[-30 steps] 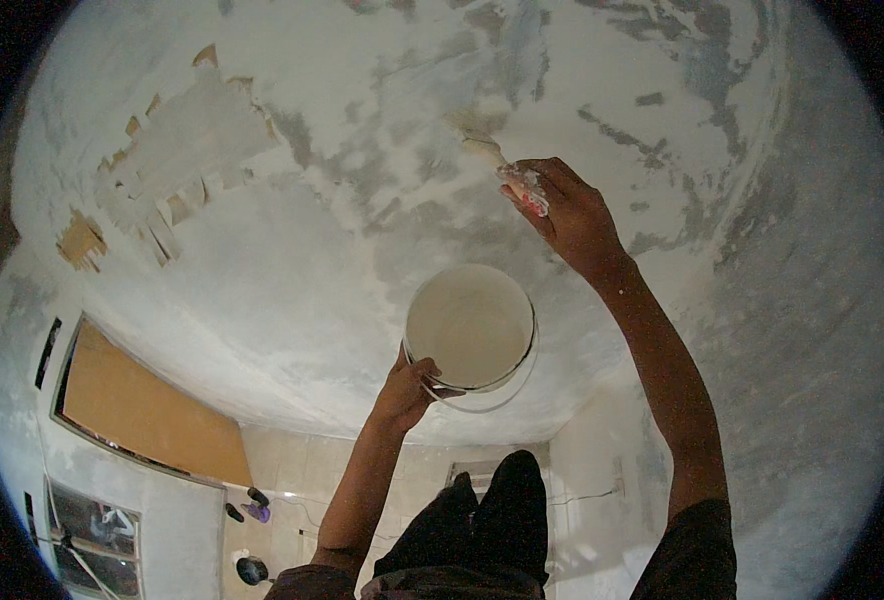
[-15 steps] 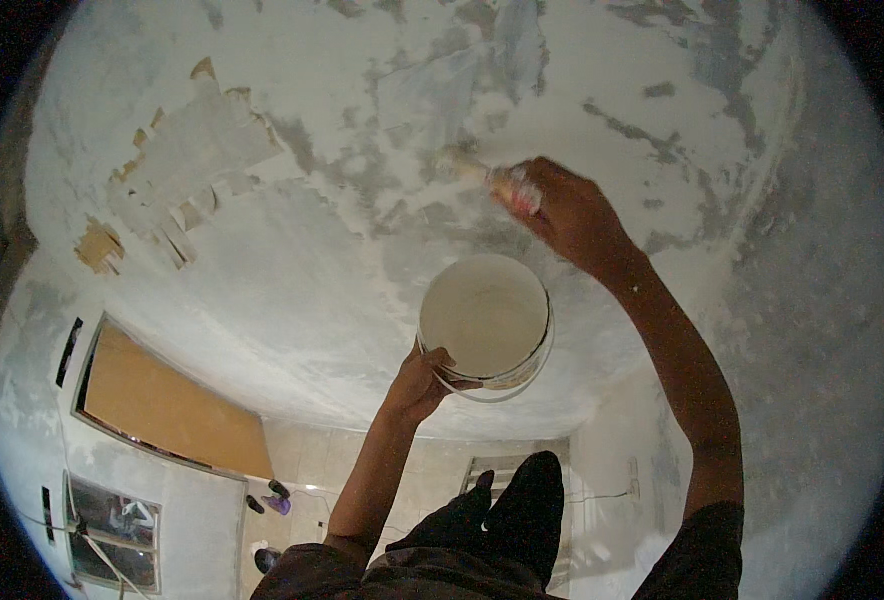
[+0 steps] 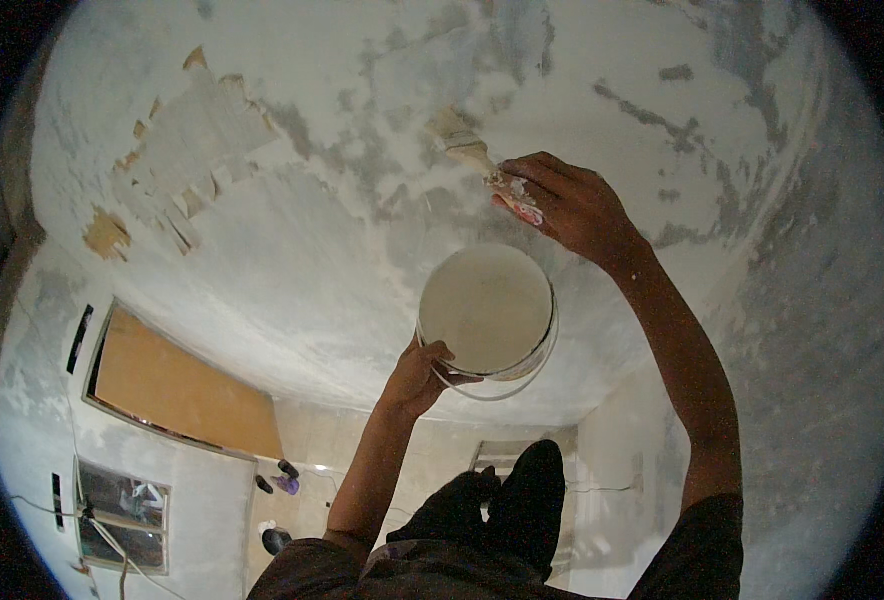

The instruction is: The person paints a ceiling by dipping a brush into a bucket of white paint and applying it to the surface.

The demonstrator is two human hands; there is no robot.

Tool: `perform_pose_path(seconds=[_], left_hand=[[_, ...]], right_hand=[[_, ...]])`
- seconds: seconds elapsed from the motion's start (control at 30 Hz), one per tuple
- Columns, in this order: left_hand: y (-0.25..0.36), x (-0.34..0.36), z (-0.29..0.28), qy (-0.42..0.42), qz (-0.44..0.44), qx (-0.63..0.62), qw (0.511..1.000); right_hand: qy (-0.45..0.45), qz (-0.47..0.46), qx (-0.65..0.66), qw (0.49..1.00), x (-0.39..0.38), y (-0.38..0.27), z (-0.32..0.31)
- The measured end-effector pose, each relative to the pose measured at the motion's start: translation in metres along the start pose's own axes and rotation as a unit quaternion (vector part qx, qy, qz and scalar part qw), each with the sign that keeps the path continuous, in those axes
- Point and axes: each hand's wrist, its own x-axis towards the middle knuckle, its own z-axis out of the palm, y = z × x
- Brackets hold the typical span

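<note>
My right hand [image 3: 574,208] is closed round the handle of a paintbrush [image 3: 464,146], whose pale bristles lie against the patchy white and grey wall [image 3: 352,220]. Smears of paint coat the brush handle, with a bit of red showing through. Below the brush, my left hand [image 3: 417,377] grips the side of a round white bucket [image 3: 486,305] near its rim, thumb uppermost. Off-white paint or a similar liquid appears to fill the bucket. Its thin wire handle hangs down along the near side.
Peeling paper-like patches [image 3: 194,150] mark the wall at upper left. An orange-brown door [image 3: 184,380] and a window [image 3: 124,515] with cables [image 3: 112,545] across it are at lower left. Shoes [image 3: 288,470] lie on the tiled floor [image 3: 307,430] far below. Another wall [image 3: 812,400] runs along the right.
The brush has swung a little, its bristles now plainer and slightly higher on the wall. My left hand still holds the bucket, and the whole view has shifted slightly.
</note>
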Motion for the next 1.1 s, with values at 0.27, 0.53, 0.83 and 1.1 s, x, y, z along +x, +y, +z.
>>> perform_pose_path(seconds=[0.27,0.53,0.83,1.1], left_hand=[[0.008,0.001,-0.004,0.015,-0.015,-0.002,1.0],[0.009,0.013,-0.023,-0.041,-0.054,-0.002,0.998],[0.017,0.024,-0.041,-0.069,-0.082,-0.032,0.994],[0.032,0.023,-0.048,-0.023,-0.116,0.007,0.993]], right_hand=[[-0.024,0.098,0.018,0.995,0.002,0.002,-0.004],[0.01,0.12,0.06,0.991,0.019,0.005,-0.016],[0.01,0.049,0.029,0.998,-0.008,0.006,-0.005],[-0.072,0.206,0.044,0.975,-0.006,-0.021,-0.008]])
